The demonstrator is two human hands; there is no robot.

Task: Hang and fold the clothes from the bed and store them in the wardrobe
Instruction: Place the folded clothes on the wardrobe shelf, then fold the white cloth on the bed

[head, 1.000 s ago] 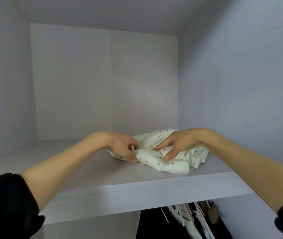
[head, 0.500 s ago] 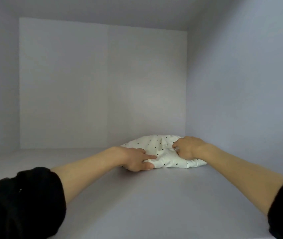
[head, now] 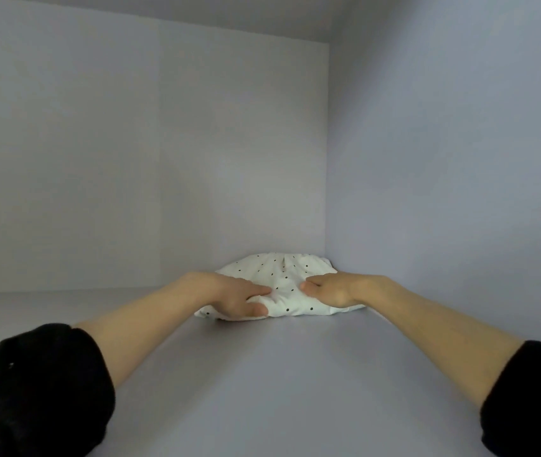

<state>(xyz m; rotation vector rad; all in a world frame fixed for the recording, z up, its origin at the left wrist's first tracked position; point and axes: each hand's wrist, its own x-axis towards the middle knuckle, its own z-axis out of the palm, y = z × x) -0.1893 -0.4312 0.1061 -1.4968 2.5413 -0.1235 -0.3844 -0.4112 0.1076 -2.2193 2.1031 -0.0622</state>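
Observation:
A folded white garment with small black dots [head: 284, 270] lies on the wardrobe shelf [head: 295, 374], pushed into the back right corner against the right wall. My left hand [head: 236, 296] grips its front left edge, fingers on top and thumb underneath. On the garment's right front part sits my right hand [head: 328, 288], its fingers curled into the cloth. Both forearms reach in from black sleeves.
The pale grey back wall [head: 163, 159] and right side wall [head: 443, 192] close in the compartment, with its ceiling low above. The shelf stretches bare to the left of the garment and in front of it.
Both hands have slid the garment from the shelf's front edge deep into the back right corner. The view moved into the compartment, and the hanging clothes below dropped out of sight.

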